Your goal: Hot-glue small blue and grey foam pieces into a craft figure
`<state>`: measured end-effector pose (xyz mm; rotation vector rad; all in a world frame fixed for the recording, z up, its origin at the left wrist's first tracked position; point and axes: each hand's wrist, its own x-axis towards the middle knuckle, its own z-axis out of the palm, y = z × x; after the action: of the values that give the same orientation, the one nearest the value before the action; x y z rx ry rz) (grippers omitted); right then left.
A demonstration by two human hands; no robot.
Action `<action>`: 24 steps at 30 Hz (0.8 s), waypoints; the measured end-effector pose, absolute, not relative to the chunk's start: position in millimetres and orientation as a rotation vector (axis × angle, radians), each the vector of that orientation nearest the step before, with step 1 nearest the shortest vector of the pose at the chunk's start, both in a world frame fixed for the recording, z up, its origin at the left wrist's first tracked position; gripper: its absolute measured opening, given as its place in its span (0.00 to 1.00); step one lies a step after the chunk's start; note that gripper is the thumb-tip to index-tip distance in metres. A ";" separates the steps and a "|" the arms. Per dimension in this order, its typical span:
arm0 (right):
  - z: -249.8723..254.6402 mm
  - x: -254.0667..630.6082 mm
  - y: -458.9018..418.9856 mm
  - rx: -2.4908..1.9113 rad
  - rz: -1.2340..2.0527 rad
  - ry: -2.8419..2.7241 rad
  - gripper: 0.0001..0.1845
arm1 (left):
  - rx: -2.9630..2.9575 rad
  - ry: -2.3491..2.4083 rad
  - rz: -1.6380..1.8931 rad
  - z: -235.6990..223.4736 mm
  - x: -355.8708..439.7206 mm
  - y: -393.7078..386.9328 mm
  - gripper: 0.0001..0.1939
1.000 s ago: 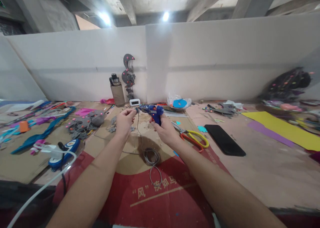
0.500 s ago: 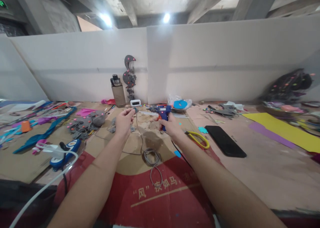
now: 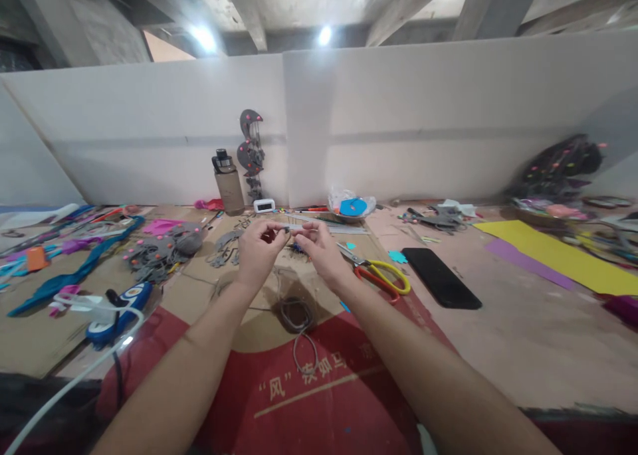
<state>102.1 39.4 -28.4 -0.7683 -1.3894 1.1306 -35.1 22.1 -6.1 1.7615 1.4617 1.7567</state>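
Note:
Both my hands meet above the middle of the cardboard (image 3: 199, 302). My left hand (image 3: 260, 248) is closed in a pinch on a small dark piece (image 3: 287, 231), too small to make out fully. Close against it, the fingers of my right hand (image 3: 321, 250) are pinched together, and what lies between them is hidden. Grey cord (image 3: 296, 314) lies coiled below the hands, with a strand running up towards them. A bit of the blue glue gun (image 3: 298, 248) shows beneath my fingers, mostly covered. To the right lie scissors (image 3: 386, 275) with yellow and red handles.
A black phone (image 3: 441, 277) lies at right, near yellow sheet material (image 3: 558, 252). A bottle (image 3: 229, 188) and a small white clock-like device (image 3: 264, 206) stand at the back. Grey felt pieces (image 3: 167, 249) and a blue power strip (image 3: 119, 315) with a white cable are at left.
My right hand has let go of the blue glue gun and come left to my left hand. My left hand still pinches the small piece. The view has shifted slightly.

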 end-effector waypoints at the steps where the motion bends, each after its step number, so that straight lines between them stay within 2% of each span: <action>1: -27.8 98.6 37.4 -0.709 1.238 -1.330 0.19 | 1.827 1.455 1.767 -5.7 -33.3 20.2 0.04; 5: -27.1 95.9 33.7 -0.641 1.436 -1.171 0.20 | 1.864 1.402 1.744 -5.6 -27.6 16.3 0.05; 8: -26.4 99.5 34.6 -0.680 1.432 -1.152 0.14 | 1.678 1.360 1.647 -6.8 -24.7 16.8 0.06; 13: -27.7 101.4 37.6 -0.856 1.119 -1.348 0.06 | 1.379 1.145 1.581 -11.9 -22.2 22.1 0.11; 17: -28.5 101.5 37.1 -0.857 0.899 -1.449 0.06 | 1.304 1.068 1.558 -15.4 -21.8 25.3 0.12; 24: -28.6 105.1 36.9 -0.923 0.822 -1.483 0.08 | 1.270 1.004 1.524 -16.7 -21.0 25.5 0.13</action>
<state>105.1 36.9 -28.6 -0.9228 -1.4832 0.8218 -21.0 25.5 -16.7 1.2698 1.0042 1.5239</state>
